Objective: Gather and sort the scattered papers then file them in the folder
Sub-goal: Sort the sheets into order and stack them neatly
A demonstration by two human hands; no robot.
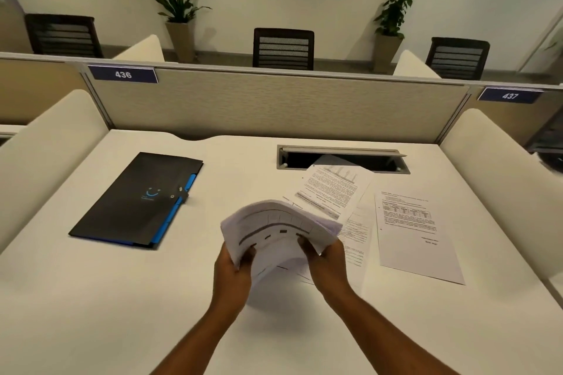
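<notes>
Bent sheaf of papers (274, 231), lifted above white desk (91, 298), gripped at its near edge by left hand (233, 274) and right hand (327, 265). Loose sheets (414, 234) flat at right; black folder (137, 199) closed at left, well apart.

Two bare arms come up from the bottom of the frame. No sleeves show on them. The left hand (233, 277) and right hand (327, 268) wear no gloves, rings or watch.
</notes>
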